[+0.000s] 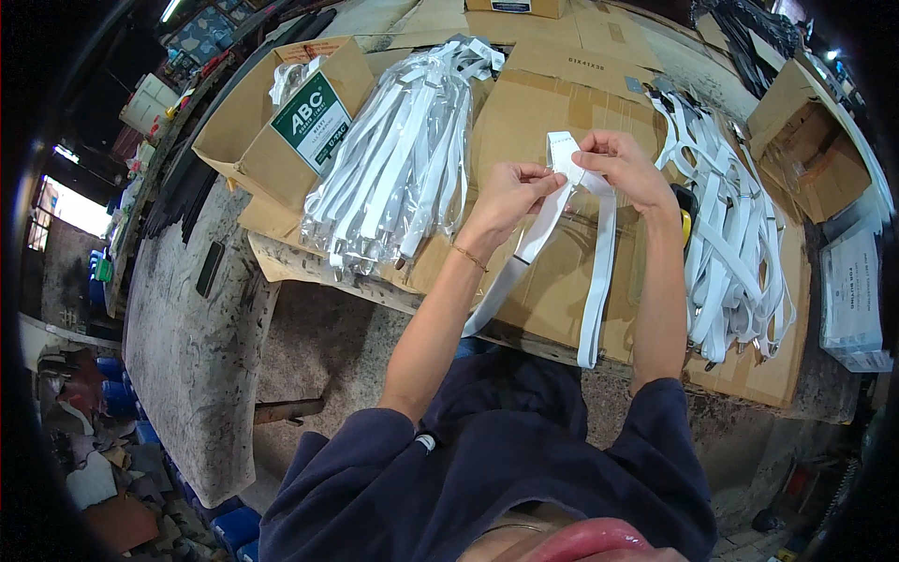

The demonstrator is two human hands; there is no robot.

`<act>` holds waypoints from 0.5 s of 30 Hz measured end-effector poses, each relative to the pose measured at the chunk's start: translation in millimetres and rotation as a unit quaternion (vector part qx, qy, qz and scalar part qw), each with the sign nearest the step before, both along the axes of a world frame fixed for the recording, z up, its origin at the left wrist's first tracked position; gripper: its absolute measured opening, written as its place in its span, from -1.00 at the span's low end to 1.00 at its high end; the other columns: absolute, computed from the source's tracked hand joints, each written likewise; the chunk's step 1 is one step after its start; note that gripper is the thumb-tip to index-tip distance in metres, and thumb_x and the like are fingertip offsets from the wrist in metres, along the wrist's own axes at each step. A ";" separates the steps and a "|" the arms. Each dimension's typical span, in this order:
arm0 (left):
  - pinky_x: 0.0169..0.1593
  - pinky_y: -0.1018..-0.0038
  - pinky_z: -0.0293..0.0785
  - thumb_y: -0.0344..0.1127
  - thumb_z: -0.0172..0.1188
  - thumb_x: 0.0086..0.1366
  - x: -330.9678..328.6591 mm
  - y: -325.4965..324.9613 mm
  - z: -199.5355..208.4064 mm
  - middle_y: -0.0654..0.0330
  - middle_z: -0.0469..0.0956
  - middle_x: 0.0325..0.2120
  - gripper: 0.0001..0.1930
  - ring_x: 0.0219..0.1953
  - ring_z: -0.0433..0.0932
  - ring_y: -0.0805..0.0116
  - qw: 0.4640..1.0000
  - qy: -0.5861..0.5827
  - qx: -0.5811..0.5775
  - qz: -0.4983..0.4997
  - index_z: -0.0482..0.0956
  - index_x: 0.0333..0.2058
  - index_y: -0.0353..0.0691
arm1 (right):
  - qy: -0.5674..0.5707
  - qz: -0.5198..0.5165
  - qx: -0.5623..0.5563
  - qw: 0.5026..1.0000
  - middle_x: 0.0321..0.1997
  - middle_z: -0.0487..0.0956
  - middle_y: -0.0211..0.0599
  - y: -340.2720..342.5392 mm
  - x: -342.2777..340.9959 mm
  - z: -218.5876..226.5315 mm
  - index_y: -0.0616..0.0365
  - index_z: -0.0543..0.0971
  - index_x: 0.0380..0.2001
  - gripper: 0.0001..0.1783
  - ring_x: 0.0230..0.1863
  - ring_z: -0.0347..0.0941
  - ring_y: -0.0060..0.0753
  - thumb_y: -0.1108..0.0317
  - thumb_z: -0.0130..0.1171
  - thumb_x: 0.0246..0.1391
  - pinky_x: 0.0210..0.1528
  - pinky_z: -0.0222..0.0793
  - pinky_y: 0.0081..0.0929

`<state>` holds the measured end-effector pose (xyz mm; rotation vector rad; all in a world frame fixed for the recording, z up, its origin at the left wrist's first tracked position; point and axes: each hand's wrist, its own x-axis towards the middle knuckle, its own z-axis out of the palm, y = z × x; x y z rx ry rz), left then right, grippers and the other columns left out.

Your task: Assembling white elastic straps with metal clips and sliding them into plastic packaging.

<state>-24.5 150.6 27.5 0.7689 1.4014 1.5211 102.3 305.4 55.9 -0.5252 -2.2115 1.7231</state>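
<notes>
A pair of white elastic suspenders (562,150) is held up over the cardboard-covered table, with its upper loop and crossing point between my two hands. My left hand (510,199) pinches the strap near the crossing, thumb against fingers. On the other side my right hand (623,170) is closed on the same crossing with thumb and fingertips. Two strap ends hang toward my body; the left one carries a dark slider. Right of my hands lies a loose pile of white suspenders (726,253) with metal clips. To the left, more lie bundled in clear plastic bags (398,159).
An open cardboard box (234,126) with a green-and-white label stands at the left. Another open box (810,155) stands at the far right, above a plastic-wrapped white package (852,290). A yellow-and-black tool (686,211) lies beside the right pile. A dark phone-like object (211,269) rests on the left surface.
</notes>
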 end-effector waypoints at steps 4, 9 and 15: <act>-0.38 0.64 0.42 -0.32 0.27 0.22 -4.8 5.2 -4.2 0.27 0.57 -0.49 -0.81 -0.49 0.47 0.57 1.000 0.015 0.011 0.020 0.63 -0.33 -0.37 | 0.020 0.040 0.001 0.999 -0.45 0.52 -0.44 -1.6 -6.1 -5.7 0.23 0.54 -0.38 -0.81 -0.40 0.40 -0.65 0.30 0.21 0.07 -0.36 0.27 -0.65; -0.39 0.61 0.39 -0.33 0.27 0.18 -13.2 13.6 9.8 0.24 0.57 -0.50 -0.81 -0.49 0.47 0.56 0.990 0.083 0.077 0.090 0.63 -0.35 -0.37 | 0.029 0.019 -0.084 0.996 -0.48 0.53 -0.41 -16.1 7.7 -5.5 0.19 0.49 -0.27 -0.77 -0.48 0.44 -0.62 0.24 0.17 0.15 -0.42 0.35 -0.61; -0.45 0.51 0.42 -0.35 0.21 0.19 -48.9 79.5 26.5 0.13 0.58 -0.54 -0.80 -0.52 0.54 0.43 0.986 0.144 0.046 0.074 0.57 -0.39 -0.43 | 0.018 -0.037 -0.136 0.990 -0.49 0.56 -0.33 -40.2 53.9 -51.7 0.28 0.47 -0.27 -0.78 -0.50 0.51 -0.51 0.31 0.12 0.19 -0.36 0.45 -0.56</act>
